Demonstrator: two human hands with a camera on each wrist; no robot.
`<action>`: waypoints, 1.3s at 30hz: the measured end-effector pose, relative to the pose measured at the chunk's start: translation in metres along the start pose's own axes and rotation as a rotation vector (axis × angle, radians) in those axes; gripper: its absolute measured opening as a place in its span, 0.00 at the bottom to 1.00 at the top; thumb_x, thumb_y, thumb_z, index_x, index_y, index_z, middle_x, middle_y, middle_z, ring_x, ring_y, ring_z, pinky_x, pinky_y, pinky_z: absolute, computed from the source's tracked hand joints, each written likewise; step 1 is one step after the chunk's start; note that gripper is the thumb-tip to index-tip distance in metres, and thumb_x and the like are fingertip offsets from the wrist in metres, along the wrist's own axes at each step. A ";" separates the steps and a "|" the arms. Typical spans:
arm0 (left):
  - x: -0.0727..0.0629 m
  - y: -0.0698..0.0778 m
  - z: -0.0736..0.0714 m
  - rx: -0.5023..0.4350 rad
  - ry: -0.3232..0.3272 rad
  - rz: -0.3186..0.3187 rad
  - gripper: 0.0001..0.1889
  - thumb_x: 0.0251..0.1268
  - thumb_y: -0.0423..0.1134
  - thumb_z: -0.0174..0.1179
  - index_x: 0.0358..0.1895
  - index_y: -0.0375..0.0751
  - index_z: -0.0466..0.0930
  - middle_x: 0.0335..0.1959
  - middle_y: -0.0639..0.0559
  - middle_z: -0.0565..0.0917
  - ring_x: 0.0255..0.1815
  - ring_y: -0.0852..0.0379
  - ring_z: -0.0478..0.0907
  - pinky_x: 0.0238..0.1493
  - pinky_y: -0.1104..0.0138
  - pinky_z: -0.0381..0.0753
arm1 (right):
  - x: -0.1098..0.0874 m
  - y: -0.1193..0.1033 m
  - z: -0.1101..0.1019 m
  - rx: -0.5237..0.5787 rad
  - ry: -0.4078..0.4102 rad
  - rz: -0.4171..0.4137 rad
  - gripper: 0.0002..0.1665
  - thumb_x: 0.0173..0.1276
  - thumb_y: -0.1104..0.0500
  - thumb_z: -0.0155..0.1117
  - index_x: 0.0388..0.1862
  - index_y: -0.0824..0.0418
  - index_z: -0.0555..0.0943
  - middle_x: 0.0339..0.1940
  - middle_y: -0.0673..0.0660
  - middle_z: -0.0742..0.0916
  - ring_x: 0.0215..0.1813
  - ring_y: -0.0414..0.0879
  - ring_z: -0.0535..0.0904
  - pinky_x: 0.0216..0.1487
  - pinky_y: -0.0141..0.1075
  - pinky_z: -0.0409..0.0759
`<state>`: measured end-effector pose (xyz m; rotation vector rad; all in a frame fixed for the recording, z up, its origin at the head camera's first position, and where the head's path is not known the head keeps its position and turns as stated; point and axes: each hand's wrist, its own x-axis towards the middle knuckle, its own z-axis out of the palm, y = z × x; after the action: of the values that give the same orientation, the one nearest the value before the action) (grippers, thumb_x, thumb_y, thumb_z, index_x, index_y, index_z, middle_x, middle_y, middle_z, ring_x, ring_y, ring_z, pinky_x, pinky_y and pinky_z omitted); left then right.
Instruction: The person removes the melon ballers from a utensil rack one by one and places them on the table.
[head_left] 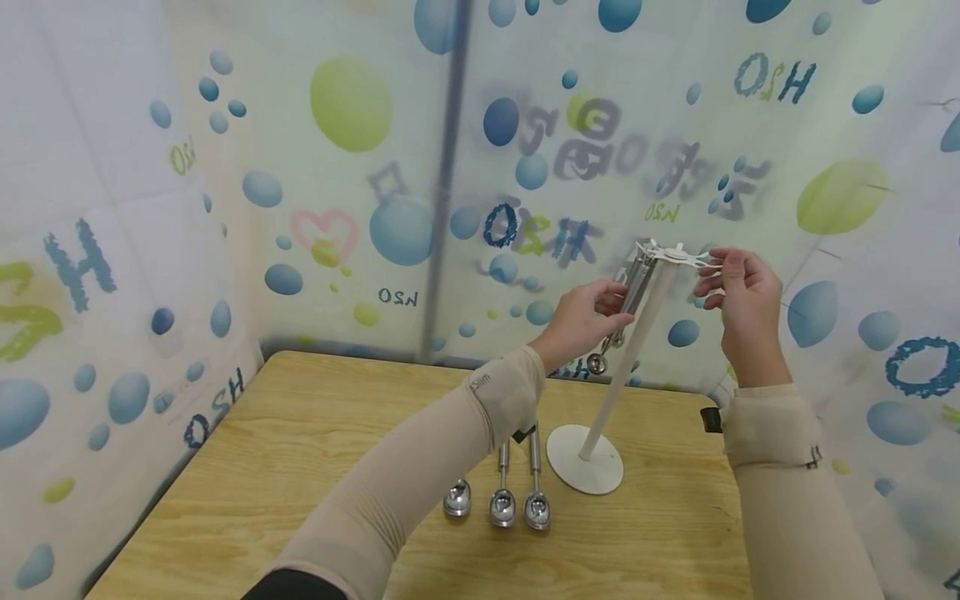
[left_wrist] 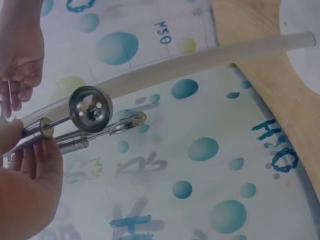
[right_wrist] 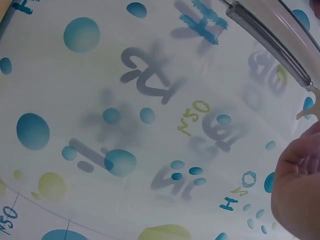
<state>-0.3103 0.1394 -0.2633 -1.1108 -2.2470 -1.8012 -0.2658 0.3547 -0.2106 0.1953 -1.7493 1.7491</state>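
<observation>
A white utensil stand (head_left: 625, 367) rises from a round base, with a hooked top (head_left: 672, 254). Metal utensils hang from the hooks on its left side. My left hand (head_left: 579, 321) holds the handle of a metal scoop (left_wrist: 91, 111) between thumb and fingers. Another hanging metal utensil (left_wrist: 127, 123) is close behind that scoop. Across the pole, my right hand (head_left: 750, 304) pinches a hook arm at the right of the top. The right wrist view catches only part of this hand (right_wrist: 300, 180), below a hanging handle (right_wrist: 270, 45).
Several metal scoops (head_left: 502, 507) lie on the wooden table (head_left: 315, 467), left of the stand's base (head_left: 585, 483) and partly behind my left forearm. A patterned curtain (head_left: 337, 208) encloses the table at the back and sides.
</observation>
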 end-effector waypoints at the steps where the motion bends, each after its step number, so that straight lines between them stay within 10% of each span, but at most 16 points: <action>1: 0.000 0.000 0.000 0.003 -0.001 0.001 0.24 0.72 0.39 0.65 0.68 0.42 0.76 0.49 0.53 0.85 0.46 0.65 0.80 0.46 0.72 0.81 | -0.002 0.001 0.000 -0.016 0.002 -0.013 0.17 0.74 0.50 0.60 0.49 0.61 0.83 0.34 0.52 0.85 0.27 0.41 0.80 0.25 0.25 0.78; 39: -0.002 0.011 -0.002 -0.017 0.005 -0.004 0.18 0.64 0.39 0.71 0.56 0.44 0.80 0.39 0.60 0.83 0.40 0.65 0.79 0.42 0.73 0.80 | -0.002 0.001 0.006 -0.078 -0.010 0.052 0.10 0.75 0.57 0.63 0.49 0.60 0.85 0.33 0.49 0.86 0.28 0.40 0.80 0.29 0.25 0.79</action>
<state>-0.3035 0.1370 -0.2546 -1.1043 -2.2367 -1.8252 -0.2669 0.3484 -0.2115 0.1262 -1.8411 1.7152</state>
